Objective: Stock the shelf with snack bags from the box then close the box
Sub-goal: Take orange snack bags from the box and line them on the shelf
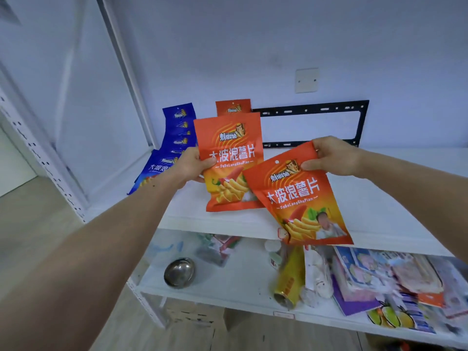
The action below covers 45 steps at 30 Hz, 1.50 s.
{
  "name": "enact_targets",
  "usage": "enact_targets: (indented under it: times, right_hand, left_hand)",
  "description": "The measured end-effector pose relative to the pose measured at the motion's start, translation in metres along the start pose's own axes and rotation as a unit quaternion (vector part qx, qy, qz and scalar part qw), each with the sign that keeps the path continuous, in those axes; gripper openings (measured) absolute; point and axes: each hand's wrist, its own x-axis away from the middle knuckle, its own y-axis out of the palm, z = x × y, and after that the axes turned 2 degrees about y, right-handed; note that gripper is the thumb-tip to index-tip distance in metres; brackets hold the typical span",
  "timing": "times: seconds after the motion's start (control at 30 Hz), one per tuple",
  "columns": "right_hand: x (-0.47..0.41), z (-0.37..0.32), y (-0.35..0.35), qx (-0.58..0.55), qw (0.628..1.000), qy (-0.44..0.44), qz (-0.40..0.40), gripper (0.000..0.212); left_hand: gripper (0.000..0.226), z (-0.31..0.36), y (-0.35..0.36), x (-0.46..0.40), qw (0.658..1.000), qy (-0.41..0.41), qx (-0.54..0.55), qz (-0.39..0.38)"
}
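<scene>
My left hand [188,164] grips the left edge of an orange snack bag [229,138], held upright over the white upper shelf [374,198]. My right hand [331,155] pinches the top corner of a second orange snack bag [301,198], which hangs tilted over the shelf's front edge. Behind them a third orange bag [233,106] stands against the wall. A row of several blue snack bags [177,127] stands at the shelf's back left. The box is out of view.
A black metal frame [314,110] leans on the wall behind the shelf. The lower shelf [228,282] carries a steel bowl [179,272], a yellow can [288,282] and several loose packets [395,279]. A perforated white upright [38,153] stands at left.
</scene>
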Motion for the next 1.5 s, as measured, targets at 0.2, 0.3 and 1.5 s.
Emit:
enact_targets:
  times: [0.2, 0.3, 1.5]
  right_hand:
    - [-0.099, -0.005, 0.007, 0.000, 0.999, 0.003, -0.034, 0.023]
    - [-0.138, -0.007, 0.013, -0.002, 0.999, 0.011, -0.050, 0.018]
    - [-0.261, -0.006, 0.145, -0.160, 0.946, 0.282, 0.028, 0.029]
  left_hand:
    - [0.038, -0.032, -0.012, -0.086, 0.998, -0.047, -0.025, -0.027]
    - [0.042, -0.046, -0.014, -0.125, 0.996, -0.071, -0.026, -0.045]
    - [0.018, -0.127, -0.030, -0.243, 0.983, -0.108, -0.080, -0.127]
